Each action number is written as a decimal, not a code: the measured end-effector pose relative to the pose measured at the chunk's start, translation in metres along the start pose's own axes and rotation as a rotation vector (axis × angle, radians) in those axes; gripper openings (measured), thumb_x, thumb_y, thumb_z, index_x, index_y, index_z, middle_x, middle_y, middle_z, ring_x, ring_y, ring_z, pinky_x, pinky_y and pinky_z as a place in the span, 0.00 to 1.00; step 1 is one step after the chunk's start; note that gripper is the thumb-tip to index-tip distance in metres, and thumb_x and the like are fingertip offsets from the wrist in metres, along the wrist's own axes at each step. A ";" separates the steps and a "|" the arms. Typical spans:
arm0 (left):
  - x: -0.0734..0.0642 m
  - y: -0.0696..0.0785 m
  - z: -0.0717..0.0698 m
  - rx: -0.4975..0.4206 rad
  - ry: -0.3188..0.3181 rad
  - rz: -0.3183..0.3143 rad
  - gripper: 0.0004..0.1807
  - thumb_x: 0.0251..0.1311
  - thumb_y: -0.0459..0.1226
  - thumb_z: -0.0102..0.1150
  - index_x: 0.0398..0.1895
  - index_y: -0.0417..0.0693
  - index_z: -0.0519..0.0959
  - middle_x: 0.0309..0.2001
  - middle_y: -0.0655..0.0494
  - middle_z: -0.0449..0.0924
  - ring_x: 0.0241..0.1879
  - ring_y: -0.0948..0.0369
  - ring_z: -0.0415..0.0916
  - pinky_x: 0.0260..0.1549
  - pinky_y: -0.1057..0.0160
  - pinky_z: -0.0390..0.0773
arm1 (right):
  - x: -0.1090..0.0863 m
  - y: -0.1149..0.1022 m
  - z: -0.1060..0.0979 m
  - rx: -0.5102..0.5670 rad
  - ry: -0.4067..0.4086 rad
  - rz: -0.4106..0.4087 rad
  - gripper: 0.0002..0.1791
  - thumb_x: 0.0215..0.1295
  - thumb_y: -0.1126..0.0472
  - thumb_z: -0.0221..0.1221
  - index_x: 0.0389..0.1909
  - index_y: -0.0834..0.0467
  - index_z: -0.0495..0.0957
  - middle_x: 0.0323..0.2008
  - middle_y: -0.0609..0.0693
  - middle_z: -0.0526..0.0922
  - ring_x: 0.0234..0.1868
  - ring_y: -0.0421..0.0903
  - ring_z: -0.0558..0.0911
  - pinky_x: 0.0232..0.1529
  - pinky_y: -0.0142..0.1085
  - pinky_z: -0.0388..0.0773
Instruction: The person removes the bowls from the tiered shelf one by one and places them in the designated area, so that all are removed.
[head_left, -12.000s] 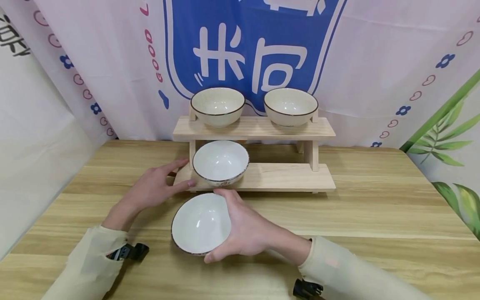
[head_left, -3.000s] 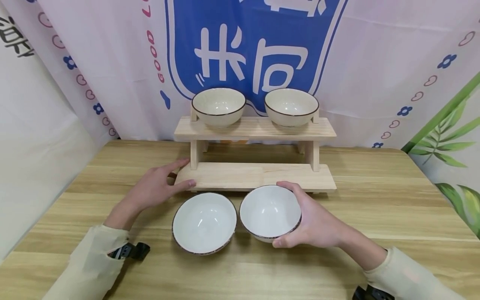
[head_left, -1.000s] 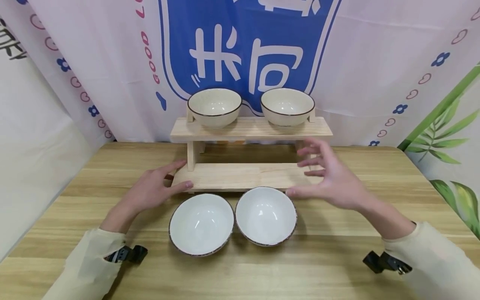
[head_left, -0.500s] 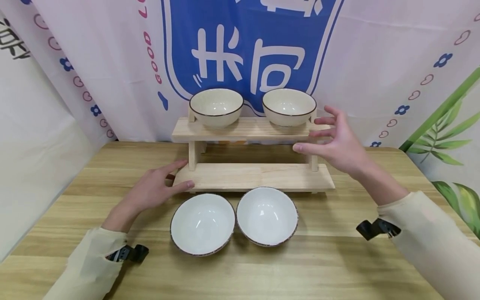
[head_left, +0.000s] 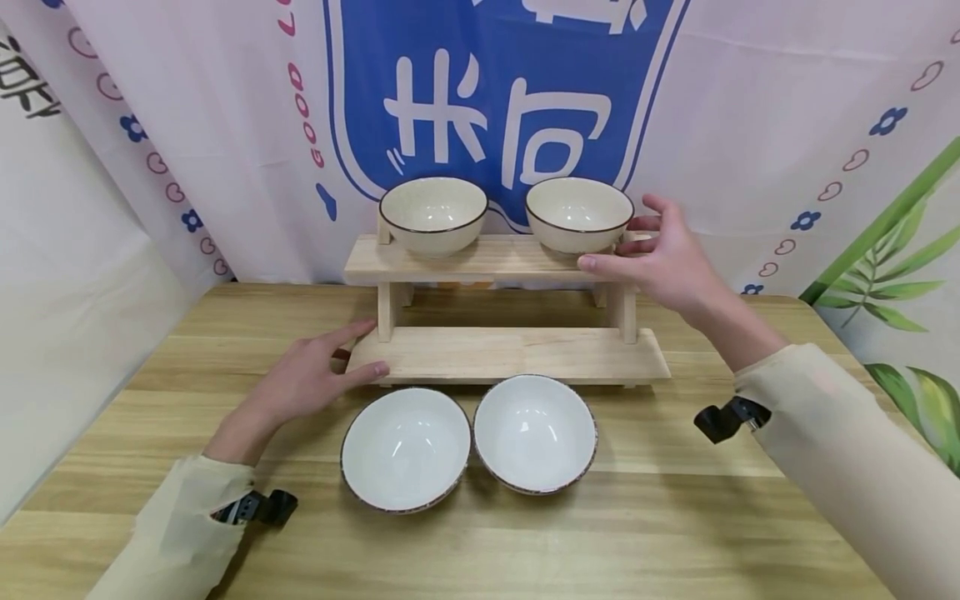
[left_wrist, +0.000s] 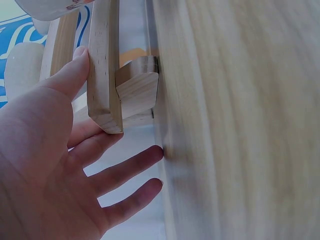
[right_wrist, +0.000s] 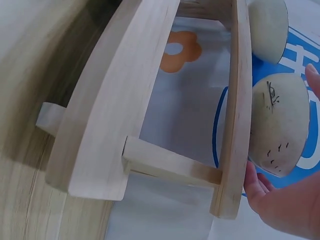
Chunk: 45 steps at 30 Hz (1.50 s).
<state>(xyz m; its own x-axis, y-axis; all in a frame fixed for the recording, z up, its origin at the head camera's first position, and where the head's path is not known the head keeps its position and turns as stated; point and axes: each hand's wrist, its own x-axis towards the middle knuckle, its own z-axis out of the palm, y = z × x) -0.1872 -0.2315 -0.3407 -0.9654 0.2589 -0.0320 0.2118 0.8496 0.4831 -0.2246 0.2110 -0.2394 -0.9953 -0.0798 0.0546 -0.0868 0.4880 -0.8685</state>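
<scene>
A two-tier wooden display stand (head_left: 510, 354) is on the table. My left hand (head_left: 300, 379) pinches the left end of its lower board, thumb on top; the left wrist view shows a finger (left_wrist: 97, 147) against the board's other side. On the upper tier sit two cream bowls with dark rims, a left one (head_left: 433, 225) and a right one (head_left: 579, 223). Around the right bowl's outer side my right hand (head_left: 678, 262) spreads, thumb low at its front, other fingers beside it. Dark marks decorate that bowl (right_wrist: 279, 125) in the right wrist view.
In front of the stand, two white-lined bowls, a left one (head_left: 405, 450) and a right one (head_left: 535, 433), stand side by side on the wood-grain table (head_left: 525, 542). A printed curtain (head_left: 720, 150) hangs right behind the stand.
Earlier, the right hand took a white-lined bowl off the lower tier and set it down beside the other. It then let go and rose to the upper right bowl. The left hand stayed.
</scene>
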 end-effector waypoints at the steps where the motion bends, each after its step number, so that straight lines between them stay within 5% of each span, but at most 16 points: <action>1: 0.000 0.000 0.000 0.000 0.001 0.000 0.51 0.68 0.69 0.58 0.85 0.52 0.60 0.75 0.32 0.71 0.63 0.39 0.83 0.57 0.38 0.84 | 0.002 0.000 0.001 0.004 -0.002 0.001 0.74 0.56 0.40 0.79 0.87 0.50 0.32 0.83 0.59 0.56 0.75 0.57 0.70 0.75 0.58 0.73; 11: -0.001 0.002 0.000 -0.002 0.005 0.004 0.50 0.69 0.68 0.59 0.84 0.51 0.61 0.74 0.31 0.71 0.62 0.38 0.83 0.56 0.38 0.84 | 0.018 -0.005 0.008 0.078 -0.012 0.015 0.73 0.58 0.43 0.78 0.87 0.53 0.32 0.83 0.60 0.55 0.77 0.56 0.66 0.78 0.52 0.69; 22: -0.001 0.000 0.001 0.002 0.003 0.007 0.50 0.69 0.68 0.59 0.84 0.51 0.61 0.73 0.31 0.72 0.62 0.38 0.83 0.55 0.38 0.84 | 0.031 -0.006 0.018 0.136 0.014 -0.029 0.63 0.56 0.47 0.80 0.82 0.55 0.48 0.79 0.55 0.63 0.75 0.50 0.69 0.80 0.47 0.66; 45: 0.002 -0.001 0.000 0.009 -0.001 0.005 0.50 0.69 0.69 0.58 0.85 0.52 0.60 0.75 0.32 0.71 0.63 0.38 0.82 0.56 0.38 0.84 | 0.039 -0.016 0.033 0.056 0.129 0.076 0.78 0.46 0.40 0.83 0.86 0.50 0.37 0.82 0.55 0.57 0.77 0.54 0.66 0.80 0.49 0.66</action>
<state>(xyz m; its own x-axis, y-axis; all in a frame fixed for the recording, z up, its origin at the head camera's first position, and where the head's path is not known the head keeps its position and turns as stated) -0.1892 -0.2317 -0.3414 -0.9642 0.2635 -0.0308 0.2178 0.8523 0.4755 -0.2611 0.1713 -0.2402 -0.9965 0.0695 0.0473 -0.0121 0.4385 -0.8987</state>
